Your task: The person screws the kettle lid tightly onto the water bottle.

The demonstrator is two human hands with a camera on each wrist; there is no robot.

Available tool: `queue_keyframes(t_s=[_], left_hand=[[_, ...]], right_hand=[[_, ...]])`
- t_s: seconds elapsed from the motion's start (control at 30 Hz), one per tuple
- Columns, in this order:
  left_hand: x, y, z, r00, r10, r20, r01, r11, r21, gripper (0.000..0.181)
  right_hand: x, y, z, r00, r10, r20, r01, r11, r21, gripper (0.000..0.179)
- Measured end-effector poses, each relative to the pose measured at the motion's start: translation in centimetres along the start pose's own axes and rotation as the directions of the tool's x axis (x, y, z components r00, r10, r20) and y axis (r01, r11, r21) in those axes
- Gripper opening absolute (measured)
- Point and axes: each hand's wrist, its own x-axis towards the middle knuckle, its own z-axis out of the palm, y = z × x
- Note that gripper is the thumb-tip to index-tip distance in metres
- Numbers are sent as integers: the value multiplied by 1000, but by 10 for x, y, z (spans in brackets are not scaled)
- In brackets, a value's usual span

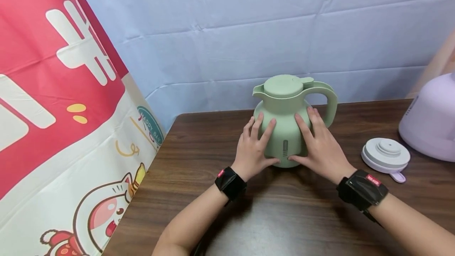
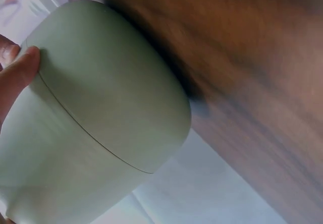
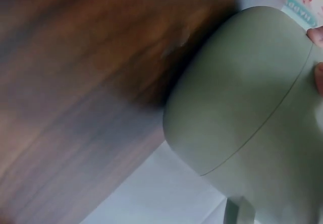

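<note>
A pale green thermos jug stands upright on the dark wooden table, its spout to the left and its handle to the right. Against its left side lies my left hand, fingers spread and fairly straight. My right hand touches the right side in the same way, below the handle. Both thumbs rest low on the front, either side of a small grey label. The left wrist view shows the jug's lower body with a thin seam around it; fingertips and the thumb press near that seam.
Right of the jug, a round white and lilac lid with a small tab lies on the table. A lilac jug stands at the right edge, partly out of view. A pale cloth hangs behind; a red and white printed cloth hangs left.
</note>
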Motion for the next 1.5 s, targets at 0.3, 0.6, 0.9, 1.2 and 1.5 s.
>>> queue_keyframes(t_s=[0.3, 0.6, 0.9, 1.2, 1.5], left_hand=[[24, -26, 29, 1000, -15, 22, 15, 999, -36, 125], [42, -41, 47, 992, -99, 84, 99, 995, 3, 120], [59, -56, 63, 979, -141, 147, 134, 989, 58, 120], [81, -62, 67, 963, -209, 168, 196, 976, 91, 121], [82, -60, 73, 949, -239, 206, 230, 971, 66, 121]], right_hand=[[23, 27, 22, 997, 73, 35, -72, 997, -30, 134], [42, 49, 43, 984, 154, 89, -151, 988, -39, 130], [58, 60, 56, 960, 250, 122, -246, 968, -52, 127], [77, 64, 54, 937, 326, 123, -314, 944, -103, 126], [77, 63, 58, 919, 370, 140, -357, 928, -108, 123]])
